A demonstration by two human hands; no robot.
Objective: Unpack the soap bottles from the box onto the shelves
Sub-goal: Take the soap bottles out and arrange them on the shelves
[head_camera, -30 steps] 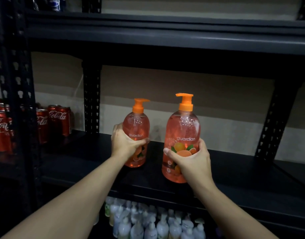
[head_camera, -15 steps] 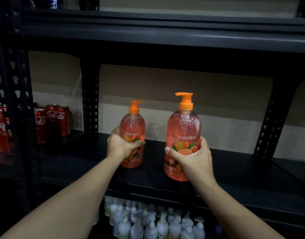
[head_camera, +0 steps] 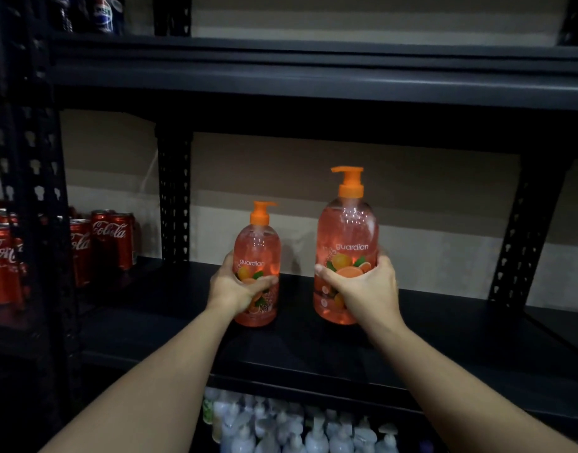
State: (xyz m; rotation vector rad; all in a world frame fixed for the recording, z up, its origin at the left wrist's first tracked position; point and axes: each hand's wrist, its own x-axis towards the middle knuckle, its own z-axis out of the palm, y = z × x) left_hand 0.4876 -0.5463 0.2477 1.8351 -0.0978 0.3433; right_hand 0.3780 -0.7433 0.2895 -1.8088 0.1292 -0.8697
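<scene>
Two orange pump soap bottles stand upright on the black shelf. My left hand is wrapped around the lower half of the left soap bottle, which sits deeper on the shelf. My right hand grips the right soap bottle around its label; its base looks to rest on the shelf board. Both pump heads point left. No box is in view.
Red cola cans fill the neighbouring shelf bay at the left, behind a black perforated upright. Another upright stands at the right. Several pale pump bottles crowd the shelf below. Dark cans sit on the top shelf.
Both hands have pushed their bottles further back onto the shelf, the left one most. The right bottle has come down from a slight tilt to stand level.
</scene>
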